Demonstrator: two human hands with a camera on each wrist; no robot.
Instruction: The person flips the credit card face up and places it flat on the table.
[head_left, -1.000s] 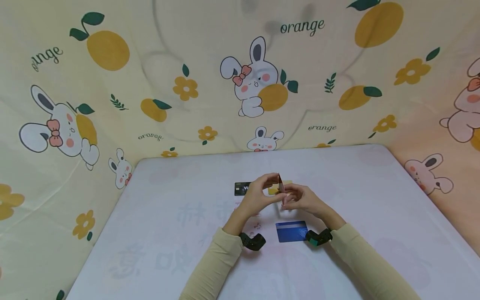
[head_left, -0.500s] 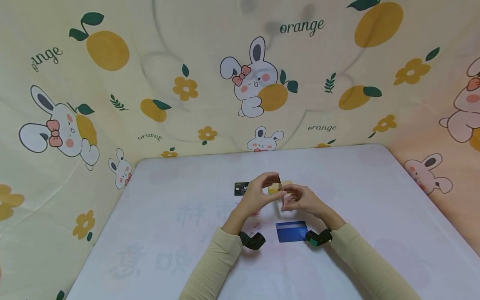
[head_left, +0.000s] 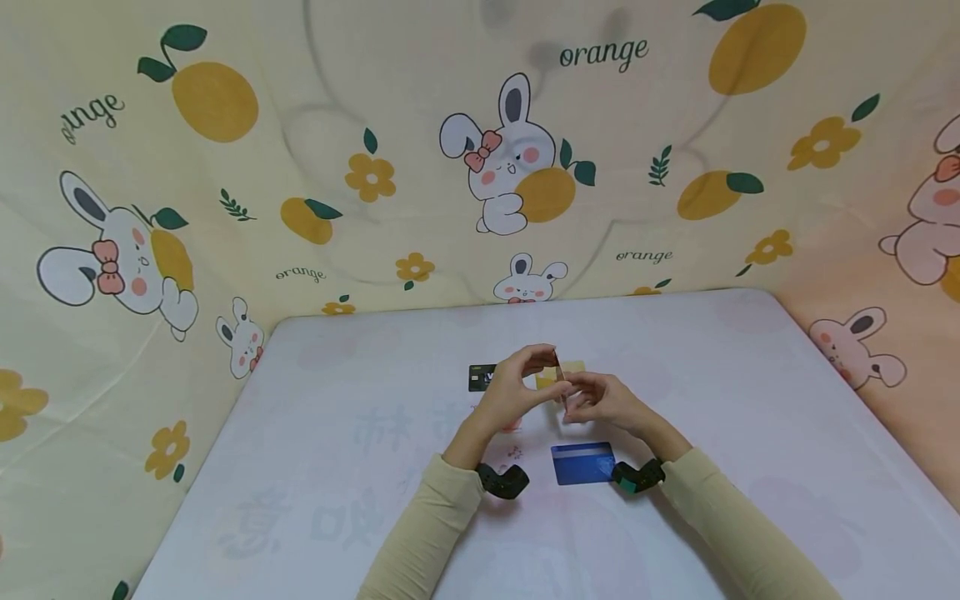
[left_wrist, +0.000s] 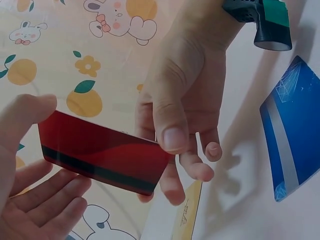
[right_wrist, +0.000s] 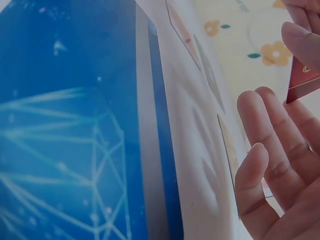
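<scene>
A red card (left_wrist: 100, 150) with a dark stripe is held up on edge between both hands, above the table. My left hand (head_left: 517, 385) pinches one end between thumb and fingers. At the other end, the thumb and fingers of my right hand (head_left: 611, 402) grip the card near its corner. Only a corner of the red card (right_wrist: 302, 80) shows in the right wrist view. A blue card (head_left: 581, 465) with a silvery stripe lies flat on the table, nearer the body and beside the right wrist.
Behind the hands lie a black card (head_left: 479, 378), partly covered by the left hand, and a yellow card (head_left: 547, 377). Some pink print (head_left: 514, 452) shows near the left wrist on the white table (head_left: 337, 442). A patterned cloth (head_left: 420, 208) rises behind the table.
Both hands keep hold of the red card. The right hand has dipped very slightly, and the card has shifted a touch to the left. The cards on the table have not moved.
</scene>
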